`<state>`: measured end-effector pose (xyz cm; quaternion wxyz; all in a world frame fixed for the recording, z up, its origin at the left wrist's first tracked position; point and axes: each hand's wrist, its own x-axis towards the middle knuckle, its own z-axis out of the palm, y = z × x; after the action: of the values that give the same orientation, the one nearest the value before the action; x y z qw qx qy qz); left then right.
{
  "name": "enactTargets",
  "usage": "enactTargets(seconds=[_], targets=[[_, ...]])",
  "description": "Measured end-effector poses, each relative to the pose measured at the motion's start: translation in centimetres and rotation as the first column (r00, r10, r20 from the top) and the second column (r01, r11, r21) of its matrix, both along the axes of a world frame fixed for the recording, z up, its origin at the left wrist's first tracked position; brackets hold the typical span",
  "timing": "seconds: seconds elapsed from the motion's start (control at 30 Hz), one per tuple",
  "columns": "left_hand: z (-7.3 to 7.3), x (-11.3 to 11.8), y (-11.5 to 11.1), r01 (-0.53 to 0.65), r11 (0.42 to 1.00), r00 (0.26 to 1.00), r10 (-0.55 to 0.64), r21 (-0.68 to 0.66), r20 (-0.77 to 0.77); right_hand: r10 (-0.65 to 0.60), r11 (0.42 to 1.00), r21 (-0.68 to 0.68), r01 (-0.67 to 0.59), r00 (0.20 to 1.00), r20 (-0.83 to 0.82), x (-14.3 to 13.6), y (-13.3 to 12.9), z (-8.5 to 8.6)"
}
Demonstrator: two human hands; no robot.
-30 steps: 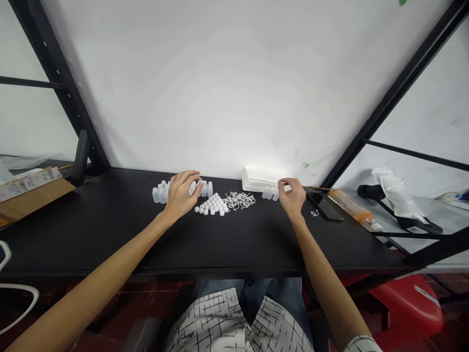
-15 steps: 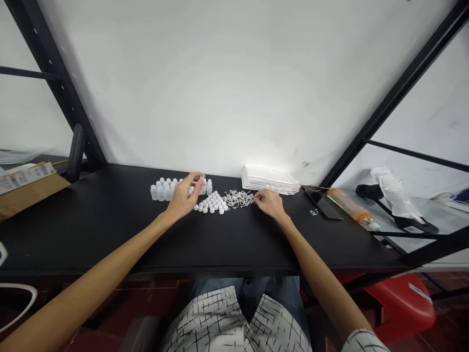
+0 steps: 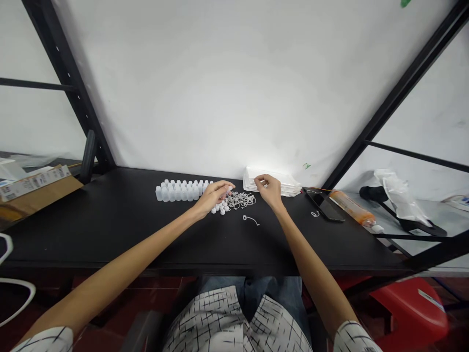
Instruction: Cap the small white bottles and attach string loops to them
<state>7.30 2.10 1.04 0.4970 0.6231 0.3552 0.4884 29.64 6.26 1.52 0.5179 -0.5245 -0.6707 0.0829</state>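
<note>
While the left hand (image 3: 213,196) grips a small translucent plastic bottle (image 3: 229,189) at frame centre, the right hand (image 3: 271,191) curls, its grip unclear.

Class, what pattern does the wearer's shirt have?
Dark crossing lines on white; the shirt shows in the head view.

I could not read any text. The white label (image 3: 34,184) on the cardboard box (image 3: 54,192) had printed marks and bars, but they were too small for me. On the red stool (image 3: 412,308), the pale sticker (image 3: 431,299) was also unreadable.
</note>
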Motion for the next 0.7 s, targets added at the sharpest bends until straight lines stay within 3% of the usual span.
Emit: enactTargets(seconds=[0.1, 0.23, 0.47, 0.7], targets=[[-0.6, 0.4, 0.1, 0.017, 0.998, 0.999, -0.015, -0.065, 0.036, 0.218, 0.966, -0.100, -0.238, 0.960, -0.176, -2.3, -0.1, 0.1], [-1.1, -0.2, -0.2, 0.027, 0.996, 0.998, -0.022, -0.090, 0.051, 0.482, 0.843, -0.178, -0.507, 0.860, -0.167, -4.5, -1.7, -0.9], [-1.2, -0.4, -0.1, -0.011, 0.999, 0.996, 0.008, -0.038, -0.084, 0.532, 0.813, -0.180, -0.553, 0.833, -0.155, -5.1, -2.4, -2.0], [-1.1, -0.6, -0.3, 0.017, 0.995, 0.965, 0.009, 0.097, -0.262, 0.522, 0.812, -0.183, -0.554, 0.830, -0.196, -4.9, -2.4, -1.9]])
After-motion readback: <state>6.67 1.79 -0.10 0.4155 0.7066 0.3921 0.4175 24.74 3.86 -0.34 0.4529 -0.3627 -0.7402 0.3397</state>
